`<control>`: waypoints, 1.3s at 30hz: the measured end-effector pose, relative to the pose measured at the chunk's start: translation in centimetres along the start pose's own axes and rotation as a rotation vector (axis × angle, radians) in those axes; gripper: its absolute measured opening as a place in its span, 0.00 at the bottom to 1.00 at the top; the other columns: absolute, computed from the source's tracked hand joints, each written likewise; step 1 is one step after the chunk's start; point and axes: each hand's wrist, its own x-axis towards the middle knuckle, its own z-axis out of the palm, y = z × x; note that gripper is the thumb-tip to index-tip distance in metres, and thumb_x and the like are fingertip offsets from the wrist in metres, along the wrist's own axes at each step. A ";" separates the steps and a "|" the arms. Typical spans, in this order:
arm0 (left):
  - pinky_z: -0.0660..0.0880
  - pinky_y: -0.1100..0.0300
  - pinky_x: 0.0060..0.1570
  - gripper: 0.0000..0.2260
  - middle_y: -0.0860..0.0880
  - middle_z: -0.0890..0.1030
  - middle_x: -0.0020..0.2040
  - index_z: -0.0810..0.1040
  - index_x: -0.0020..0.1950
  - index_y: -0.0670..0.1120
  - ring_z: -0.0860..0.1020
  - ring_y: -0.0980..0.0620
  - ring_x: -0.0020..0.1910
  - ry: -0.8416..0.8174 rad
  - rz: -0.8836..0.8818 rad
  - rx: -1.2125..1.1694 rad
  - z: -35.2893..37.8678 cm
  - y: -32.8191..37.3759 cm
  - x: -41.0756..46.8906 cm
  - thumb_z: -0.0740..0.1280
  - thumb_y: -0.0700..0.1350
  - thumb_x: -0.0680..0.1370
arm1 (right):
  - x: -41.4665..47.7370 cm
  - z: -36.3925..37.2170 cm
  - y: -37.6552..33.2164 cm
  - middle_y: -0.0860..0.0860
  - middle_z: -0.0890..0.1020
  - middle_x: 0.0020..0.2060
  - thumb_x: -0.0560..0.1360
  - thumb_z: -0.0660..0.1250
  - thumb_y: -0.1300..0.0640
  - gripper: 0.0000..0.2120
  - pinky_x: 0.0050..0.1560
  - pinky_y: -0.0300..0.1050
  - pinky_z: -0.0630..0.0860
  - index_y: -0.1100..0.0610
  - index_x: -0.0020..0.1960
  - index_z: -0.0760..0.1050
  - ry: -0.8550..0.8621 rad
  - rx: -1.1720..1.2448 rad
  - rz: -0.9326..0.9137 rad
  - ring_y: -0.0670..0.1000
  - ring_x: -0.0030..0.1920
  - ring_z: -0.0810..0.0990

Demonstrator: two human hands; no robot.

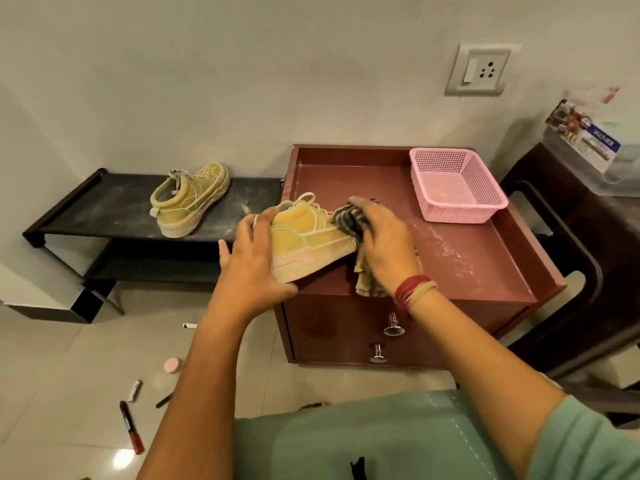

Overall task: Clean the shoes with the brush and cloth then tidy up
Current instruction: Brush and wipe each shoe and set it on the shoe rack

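I see the yellow shoe (308,237) at the front left corner of the cabinet top (485,271), tilted, with its heel end out past the left edge and its toe end over the surface. The left hand (254,265) holds it at the heel, fingers up around the back of the collar and thumb along the sole. The right hand (384,244) grips the striped cloth (346,216), bunched under its curled fingers and pressed against the front of the shoe. A loose end of the cloth hangs down to the cabinet's front edge. Red and tan bangles (412,289) sit on the right wrist.

A pale dusty smear lies across the cabinet top to the right of the hands. A pink basket (460,211) stands at the back right corner. Two metal knobs (393,325) show on the drawer fronts below.

Left of the cabinet, the second shoe (188,199) lies on its side on the top shelf of a black rack (104,209), near that shelf's right end. On the floor in front I can make out a red marker (131,427), a few other pens and a small pink lid (172,366).
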 end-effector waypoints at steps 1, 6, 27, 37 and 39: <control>0.43 0.36 0.71 0.50 0.49 0.57 0.70 0.47 0.74 0.59 0.58 0.46 0.72 0.010 -0.001 0.024 0.1 0.2 0.0 0.77 0.48 0.62 | -0.6 0.7 -0.6 0.55 0.76 0.62 0.77 0.58 0.66 0.20 0.64 0.44 0.68 0.55 0.66 0.71 -0.044 -0.012 -0.046 0.54 0.62 0.74; 0.44 0.32 0.69 0.47 0.46 0.62 0.71 0.53 0.74 0.55 0.56 0.41 0.75 0.091 -0.026 0.129 0.4 -0.2 0.3 0.76 0.59 0.62 | -2.7 2.2 -3.0 0.54 0.70 0.68 0.76 0.60 0.65 0.22 0.69 0.52 0.63 0.52 0.68 0.70 -0.216 -0.088 -0.311 0.60 0.68 0.67; 0.44 0.33 0.70 0.46 0.46 0.60 0.71 0.55 0.74 0.51 0.52 0.43 0.76 0.070 -0.012 0.128 0.6 0.4 0.1 0.76 0.53 0.63 | -1.6 0.4 0.0 0.52 0.75 0.62 0.74 0.57 0.69 0.23 0.69 0.50 0.64 0.51 0.64 0.74 -0.128 -0.113 -0.059 0.57 0.63 0.72; 0.48 0.30 0.68 0.44 0.48 0.62 0.72 0.58 0.72 0.53 0.56 0.43 0.75 0.102 -0.007 0.176 0.7 0.6 0.2 0.78 0.55 0.62 | 2.2 -2.2 4.4 0.51 0.80 0.56 0.74 0.58 0.71 0.21 0.59 0.34 0.68 0.54 0.60 0.78 0.011 0.170 0.241 0.49 0.58 0.77; 0.48 0.30 0.70 0.44 0.49 0.60 0.74 0.57 0.71 0.55 0.54 0.43 0.77 0.077 0.051 0.165 0.5 0.4 0.4 0.79 0.53 0.63 | 1.9 -2.0 3.3 0.49 0.79 0.55 0.74 0.58 0.70 0.20 0.58 0.36 0.69 0.54 0.61 0.75 0.058 0.216 0.227 0.46 0.54 0.75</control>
